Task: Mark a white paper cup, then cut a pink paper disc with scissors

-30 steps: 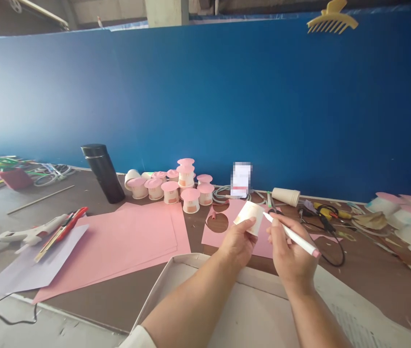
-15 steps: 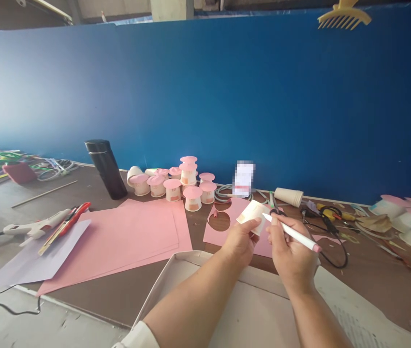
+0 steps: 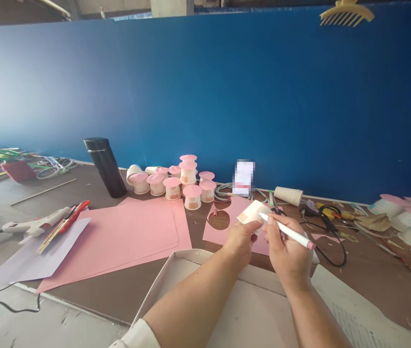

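My left hand (image 3: 241,240) grips a small white paper cup (image 3: 252,211), tilted on its side, with an orange patch on its wall. My right hand (image 3: 288,247) pinches a white marker with a pink cap (image 3: 288,232); its tip rests against the cup. Both hands hover above a pink sheet with round holes cut out (image 3: 227,222). Behind it stands a cluster of several small white cups with pink round lids (image 3: 180,181).
A black flask (image 3: 105,166) stands at the left of the cups. Large pink sheets (image 3: 125,239), a lavender sheet (image 3: 31,253), a glue gun (image 3: 33,226) and a red cutter (image 3: 68,223) lie left. An open cardboard box (image 3: 249,299) sits below my arms. Stacked paper cups (image 3: 288,195) and cables (image 3: 327,227) lie right.
The cup has tipped further onto its side in my left hand, and the marker tip has moved onto its wall. Both hands have stayed in nearly the same place.
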Available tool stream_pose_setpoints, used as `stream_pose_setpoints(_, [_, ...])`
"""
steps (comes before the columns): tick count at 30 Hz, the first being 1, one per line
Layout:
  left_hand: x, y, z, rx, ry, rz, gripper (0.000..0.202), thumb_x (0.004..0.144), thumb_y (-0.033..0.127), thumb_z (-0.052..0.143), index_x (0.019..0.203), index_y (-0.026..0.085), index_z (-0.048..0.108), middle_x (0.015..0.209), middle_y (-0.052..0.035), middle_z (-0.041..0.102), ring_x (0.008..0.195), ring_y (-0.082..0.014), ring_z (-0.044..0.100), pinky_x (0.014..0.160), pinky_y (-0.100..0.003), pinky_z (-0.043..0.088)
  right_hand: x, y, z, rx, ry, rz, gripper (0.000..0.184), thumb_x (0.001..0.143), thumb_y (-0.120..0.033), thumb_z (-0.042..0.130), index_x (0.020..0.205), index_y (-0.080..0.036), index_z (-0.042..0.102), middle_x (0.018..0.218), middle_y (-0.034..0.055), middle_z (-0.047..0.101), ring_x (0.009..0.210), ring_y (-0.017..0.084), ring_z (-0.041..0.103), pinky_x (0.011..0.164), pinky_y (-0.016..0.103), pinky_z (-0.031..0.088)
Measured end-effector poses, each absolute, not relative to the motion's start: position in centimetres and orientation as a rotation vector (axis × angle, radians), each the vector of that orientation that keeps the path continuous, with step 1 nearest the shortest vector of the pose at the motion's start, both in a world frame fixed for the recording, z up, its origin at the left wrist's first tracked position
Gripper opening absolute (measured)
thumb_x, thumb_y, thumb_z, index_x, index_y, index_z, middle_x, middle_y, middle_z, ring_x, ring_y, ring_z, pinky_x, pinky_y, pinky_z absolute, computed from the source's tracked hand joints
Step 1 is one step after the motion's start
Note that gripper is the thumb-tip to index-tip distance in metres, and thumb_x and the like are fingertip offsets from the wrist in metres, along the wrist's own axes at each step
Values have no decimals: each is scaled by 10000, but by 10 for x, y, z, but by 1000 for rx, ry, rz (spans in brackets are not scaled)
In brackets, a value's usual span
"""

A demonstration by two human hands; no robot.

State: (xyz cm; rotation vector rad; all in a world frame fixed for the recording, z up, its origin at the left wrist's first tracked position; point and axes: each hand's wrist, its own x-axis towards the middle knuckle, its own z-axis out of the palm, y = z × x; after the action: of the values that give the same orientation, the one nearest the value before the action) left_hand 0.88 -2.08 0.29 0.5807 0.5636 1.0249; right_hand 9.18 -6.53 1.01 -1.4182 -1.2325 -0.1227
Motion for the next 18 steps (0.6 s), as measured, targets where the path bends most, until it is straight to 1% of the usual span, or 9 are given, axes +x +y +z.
stream_pose_setpoints(6, [8,-21,4,601,586,1026,394,571,299,797,936,180,709,946,-34,655,742,-119,490,676,-273,288,91,-65,10,-1410,-1248,-133,280,874,-422,553,941,-169,650,798,88,712,702,197,677,639,305,532])
stream_pose_setpoints(11, [9,-21,4,592,575,1035,420,540,307,822,916,166,699,909,-40,645,730,-120,482,651,-269,285,92,-64,9,-1420,-1256,-125,273,877,-418,549,942,-173,648,790,84,712,696,193,677,638,300,531])
stream_pose_setpoints(18, [9,-21,2,600,579,1023,358,581,290,795,907,169,707,929,-40,645,750,-121,485,668,-265,288,90,-64,11,-1437,-1263,-164,280,876,-422,544,927,-168,651,789,92,714,718,206,682,642,306,533])
